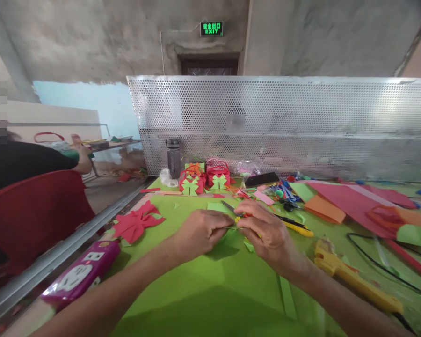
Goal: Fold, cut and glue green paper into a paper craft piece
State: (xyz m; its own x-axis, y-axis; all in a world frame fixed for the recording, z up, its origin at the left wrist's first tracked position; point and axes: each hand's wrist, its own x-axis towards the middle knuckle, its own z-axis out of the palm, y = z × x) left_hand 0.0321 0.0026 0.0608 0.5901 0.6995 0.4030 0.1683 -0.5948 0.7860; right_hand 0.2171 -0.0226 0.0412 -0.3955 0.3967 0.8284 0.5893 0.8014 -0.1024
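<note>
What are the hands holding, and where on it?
A thin green piece, apparently paper: the left hand pinches its left end, the right hand its right.

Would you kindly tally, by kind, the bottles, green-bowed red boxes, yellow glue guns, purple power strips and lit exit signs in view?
Bottle: 1
Green-bowed red boxes: 2
Yellow glue gun: 1
Purple power strip: 1
Lit exit sign: 1
Total: 6
</note>
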